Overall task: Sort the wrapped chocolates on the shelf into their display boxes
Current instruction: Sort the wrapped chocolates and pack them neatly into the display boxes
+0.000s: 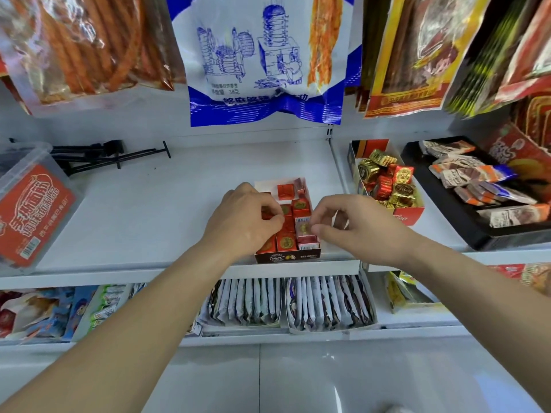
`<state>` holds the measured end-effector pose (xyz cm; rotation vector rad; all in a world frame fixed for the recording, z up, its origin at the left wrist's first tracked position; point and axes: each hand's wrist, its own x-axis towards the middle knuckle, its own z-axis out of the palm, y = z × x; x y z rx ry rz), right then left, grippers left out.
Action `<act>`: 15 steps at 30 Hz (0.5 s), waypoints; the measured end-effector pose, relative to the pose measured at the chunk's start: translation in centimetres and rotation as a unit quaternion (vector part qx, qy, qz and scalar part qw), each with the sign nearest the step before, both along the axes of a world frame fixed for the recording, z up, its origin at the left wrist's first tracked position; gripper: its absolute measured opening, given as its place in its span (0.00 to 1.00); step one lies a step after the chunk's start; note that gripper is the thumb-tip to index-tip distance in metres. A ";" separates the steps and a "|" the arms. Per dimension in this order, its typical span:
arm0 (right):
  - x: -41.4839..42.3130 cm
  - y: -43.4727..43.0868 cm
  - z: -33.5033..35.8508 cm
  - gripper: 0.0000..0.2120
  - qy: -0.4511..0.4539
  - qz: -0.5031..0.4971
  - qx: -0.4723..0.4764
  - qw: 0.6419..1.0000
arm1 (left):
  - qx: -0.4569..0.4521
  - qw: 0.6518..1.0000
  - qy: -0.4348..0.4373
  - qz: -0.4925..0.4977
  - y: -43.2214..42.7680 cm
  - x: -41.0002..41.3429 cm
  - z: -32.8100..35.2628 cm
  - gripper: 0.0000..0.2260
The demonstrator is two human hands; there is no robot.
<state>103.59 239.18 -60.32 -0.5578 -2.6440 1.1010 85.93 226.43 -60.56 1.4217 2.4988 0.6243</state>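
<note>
While the brown-fronted cardboard display box (pixel 287 257) sits at the white shelf's (pixel 149 204) front edge, the left hand (pixel 247 216) pinches a red foil-wrapped square chocolate (pixel 267 213) in its left rows, the right hand (pixel 351 225) pinches a gold-sealed red chocolate (pixel 302 229) at its right, and bare slots lie just beyond both.

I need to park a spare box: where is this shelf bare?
Bare shelf lies between the clear tub at left and the middle display box, back to the black hooks. Right of that box it is crowded: the mixed-chocolate box and black tray stand close together.
</note>
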 end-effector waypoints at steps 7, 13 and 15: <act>-0.5 0.7 0.0 0.09 -0.062 -0.011 0.014 0.998 | -0.032 0.999 -0.009 -0.006 0.7 0.2 0.3 0.08; -1.4 0.8 0.5 0.10 -0.086 -0.001 -0.006 0.996 | -0.036 0.999 -0.019 -0.024 0.7 0.2 0.5 0.08; -1.4 0.9 0.6 0.10 -0.083 -0.004 0.005 0.997 | 0.000 0.999 -0.041 -0.021 0.6 0.2 0.8 0.03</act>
